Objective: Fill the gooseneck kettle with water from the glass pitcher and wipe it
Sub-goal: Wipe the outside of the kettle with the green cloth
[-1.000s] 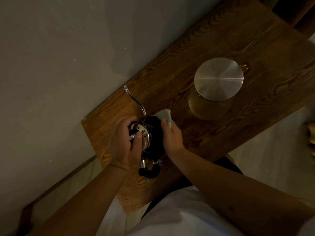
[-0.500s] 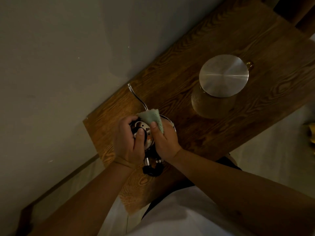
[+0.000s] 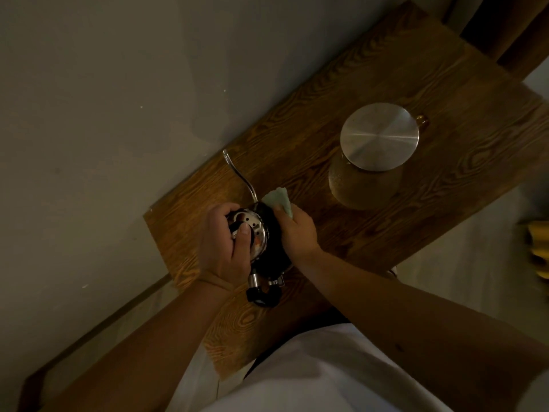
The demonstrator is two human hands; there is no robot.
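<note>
The black gooseneck kettle (image 3: 271,254) stands near the left end of the wooden table (image 3: 386,84), its thin spout pointing toward the wall and its black handle toward me. My left hand (image 3: 224,248) grips the shiny metal lid (image 3: 252,230) from the left, thumb on the knob. My right hand (image 3: 297,233) holds a pale green cloth (image 3: 279,200) against the kettle's right side. The glass pitcher (image 3: 365,182) with a round metal lid stands to the right, untouched.
A plain grey wall (image 3: 118,84) runs along the table's far-left edge, just beyond the spout tip. Pale floor shows to the right, with a yellow object (image 3: 539,248) at the frame's right edge. A dark wooden piece stands at the top right corner.
My right hand with the cloth slid from the top of the lid back to the kettle's right side. My left hand stayed on the lid.
</note>
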